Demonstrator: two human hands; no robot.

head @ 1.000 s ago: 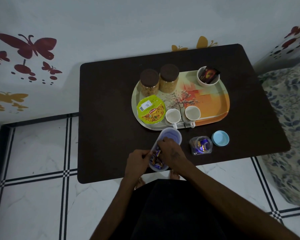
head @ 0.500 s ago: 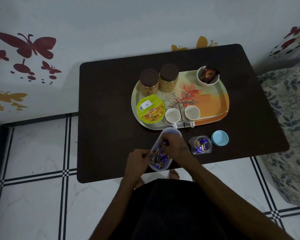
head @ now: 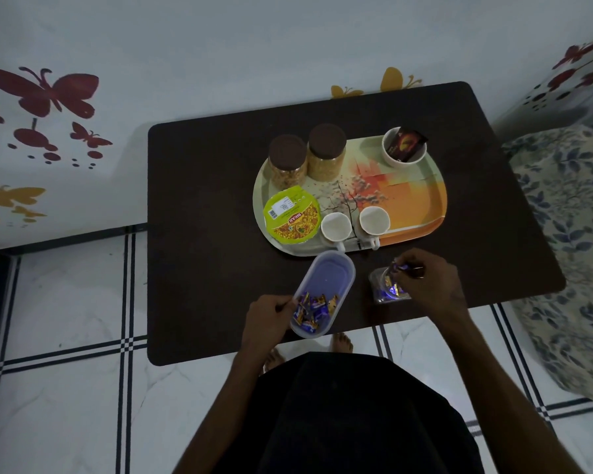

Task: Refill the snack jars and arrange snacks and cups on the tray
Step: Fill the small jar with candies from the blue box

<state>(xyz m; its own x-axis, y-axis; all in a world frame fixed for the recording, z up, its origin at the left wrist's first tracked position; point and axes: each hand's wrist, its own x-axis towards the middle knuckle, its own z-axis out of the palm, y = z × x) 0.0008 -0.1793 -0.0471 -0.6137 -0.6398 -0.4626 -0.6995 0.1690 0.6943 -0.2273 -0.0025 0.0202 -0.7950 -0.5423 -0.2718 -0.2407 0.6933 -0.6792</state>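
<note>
An oval clear container (head: 326, 282) lies near the table's front edge with several purple-wrapped candies (head: 314, 309) at its near end. My left hand (head: 267, 318) grips its left rim. To its right stands a small clear jar (head: 382, 285) with a few candies inside. My right hand (head: 425, 283) hovers over the jar, pinching wrapped candies (head: 401, 267) at its mouth. Behind them the orange tray (head: 421, 203) carries two brown-lidded snack jars (head: 288, 160), a green noodle cup (head: 291, 218), two white cups (head: 336, 225) and a white bowl (head: 404, 147) with a dark packet.
The dark table (head: 199, 213) stands against a white wall with butterfly stickers. A floral bed cover (head: 569, 241) lies to the right. My bare feet (head: 341, 342) show on the white tiled floor below the table's front edge. The jar's blue lid is hidden behind my right hand.
My right hand has left the oval container with candies and moved right to the small jar's mouth. My left hand has kept its hold on the container.
</note>
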